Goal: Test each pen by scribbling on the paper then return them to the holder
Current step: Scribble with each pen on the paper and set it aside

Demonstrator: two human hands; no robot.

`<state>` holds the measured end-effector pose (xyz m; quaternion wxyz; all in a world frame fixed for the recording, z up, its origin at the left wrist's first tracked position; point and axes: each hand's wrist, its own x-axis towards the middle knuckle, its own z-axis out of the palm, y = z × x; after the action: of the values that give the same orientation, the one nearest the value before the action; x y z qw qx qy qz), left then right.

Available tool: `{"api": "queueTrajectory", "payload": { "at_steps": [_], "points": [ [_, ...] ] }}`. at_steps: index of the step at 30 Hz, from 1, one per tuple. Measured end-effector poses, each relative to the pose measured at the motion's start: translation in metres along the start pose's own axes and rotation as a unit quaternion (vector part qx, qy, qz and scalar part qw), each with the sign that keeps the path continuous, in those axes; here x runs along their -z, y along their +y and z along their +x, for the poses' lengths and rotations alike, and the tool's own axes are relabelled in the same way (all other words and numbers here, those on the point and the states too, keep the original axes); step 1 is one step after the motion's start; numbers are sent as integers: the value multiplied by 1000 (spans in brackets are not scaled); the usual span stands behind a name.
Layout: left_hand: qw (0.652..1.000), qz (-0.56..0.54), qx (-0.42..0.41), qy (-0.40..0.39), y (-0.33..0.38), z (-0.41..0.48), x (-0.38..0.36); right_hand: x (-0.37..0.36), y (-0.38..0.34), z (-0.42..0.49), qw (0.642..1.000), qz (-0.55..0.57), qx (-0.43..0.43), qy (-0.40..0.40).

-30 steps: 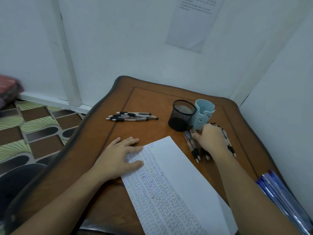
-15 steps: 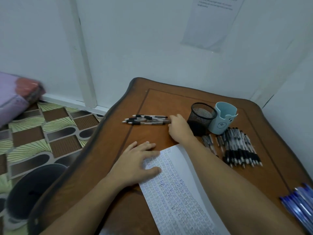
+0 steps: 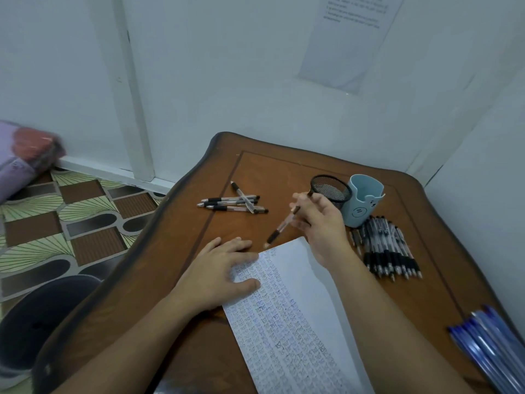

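My right hand (image 3: 321, 223) holds a clear pen with a black grip (image 3: 281, 227) in its fingers, tip down just above the top corner of the paper (image 3: 301, 285). The paper is a long white sheet covered in rows of scribbles. My left hand (image 3: 221, 274) lies flat on its left edge. A small group of similar pens (image 3: 231, 203) lies on the table to the far left. A larger row of black-grip pens (image 3: 386, 248) lies to the right. A black mesh holder (image 3: 331, 190) and a light blue holder (image 3: 363, 199) stand behind my right hand.
The brown wooden table (image 3: 176, 251) sits in a corner between white walls. A bundle of blue pens (image 3: 488, 348) lies at its right front edge. Left of the table are patterned floor tiles, a dark round bin (image 3: 37, 322) and a purple bundle.
My right hand went from the right-hand row across to the left group of pens, took one, and now holds it lifted over the paper's top corner. The left group has been disturbed.
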<state>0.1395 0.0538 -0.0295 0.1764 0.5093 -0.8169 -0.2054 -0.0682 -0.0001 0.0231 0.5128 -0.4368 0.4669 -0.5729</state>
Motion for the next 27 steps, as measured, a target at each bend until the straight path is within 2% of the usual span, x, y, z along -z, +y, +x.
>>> {"api": "queueTrajectory", "payload": {
  "at_steps": [3,9,14,17,22,27],
  "points": [
    [1000,3,0,0,0,0,0,5,-6,-10,992,120,-19,-18],
    [1000,-6,1,4,0,2,-1,7,-6,-16,996,76,-25,-45],
    [1000,-7,1,7,-3,3,-3,14,-7,-14,992,115,-5,-51],
    [1000,-9,0,7,-3,3,-3,21,-2,-8,985,163,-48,-38],
    [1000,-4,3,1,-2,4,-1,31,17,-11,997,44,-36,-42],
    [1000,-4,6,-1,0,4,-1,28,33,-9,998,0,-7,-64]
  ]
}}
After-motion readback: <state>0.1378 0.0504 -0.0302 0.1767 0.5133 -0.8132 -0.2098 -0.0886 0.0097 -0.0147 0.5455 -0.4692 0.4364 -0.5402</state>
